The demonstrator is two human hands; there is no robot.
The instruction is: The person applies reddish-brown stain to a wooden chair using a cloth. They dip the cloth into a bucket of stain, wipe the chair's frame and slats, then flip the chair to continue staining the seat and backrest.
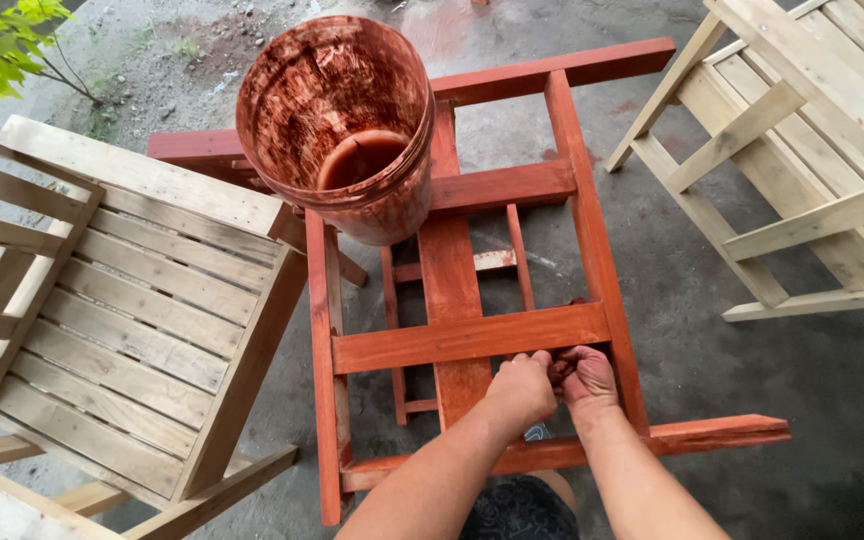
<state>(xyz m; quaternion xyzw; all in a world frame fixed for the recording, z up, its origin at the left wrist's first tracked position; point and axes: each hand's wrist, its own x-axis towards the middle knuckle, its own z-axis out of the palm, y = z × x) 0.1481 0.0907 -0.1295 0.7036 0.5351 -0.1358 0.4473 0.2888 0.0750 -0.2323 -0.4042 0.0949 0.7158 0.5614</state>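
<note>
**Gripping the stained chair frame under a tilted bucket**

Pressing both hands together at six o'clock: left hand [522,388] curled into a fist, right hand [585,378] curled beside it, fingers pinched against the lower edge of a crossbar on the red-stained chair frame [470,338]. Cannot tell whether anything small, such as a rag, sits between the fingers.

Lying flat on the concrete floor [692,300], with rails running from twelve to six o'clock, and apparently freshly coloured.

Risks, as a judgement:
- Perched at eleven o'clock on the frame's upper rails, a stain-smeared bucket [342,130] leans mouth-forward with liquid pooled inside; tugging or jolting the frame could tip it and spill stain over wood, floor and arms.
- Rubbing against wet colour would likely smear it and mark skin.
- Sliding fists along raw edges could pick up splinters.

Crowding the work:
- Unpainted wooden chair [122,330] at nine o'clock, overlapping the frame's left rail and blocking a shift that way.
- Second unpainted wooden chair [802,150] at two o'clock, apart from the frame.
- Green plant [2,45] at ten o'clock, well clear.
</note>
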